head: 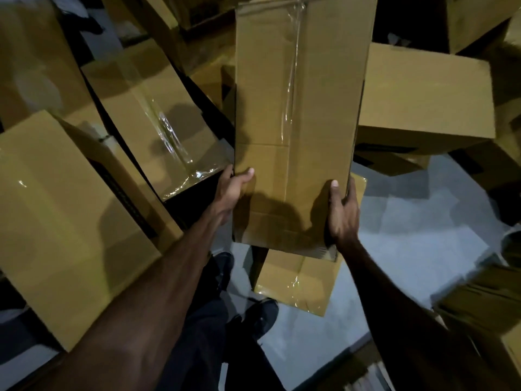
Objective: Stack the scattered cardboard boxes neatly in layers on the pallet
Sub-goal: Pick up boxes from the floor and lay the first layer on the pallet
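Note:
I hold a long brown cardboard box (298,114) in the air in front of me, its taped seam running away from me. My left hand (232,190) grips its near left edge, thumb on top. My right hand (342,210) grips the near right edge, thumb on top and fingers wrapped under the side. Other taped cardboard boxes lie around: one at the left (152,114), a bigger one nearer at the left (64,221), one at the right (428,94), and a small one (296,280) on the floor under the held box. No pallet is visible.
A grey floor (408,221) shows at the right and below. My dark trousers and shoes (253,317) stand by the small box. More boxes crowd the far top (473,18) and the lower right corner (485,306).

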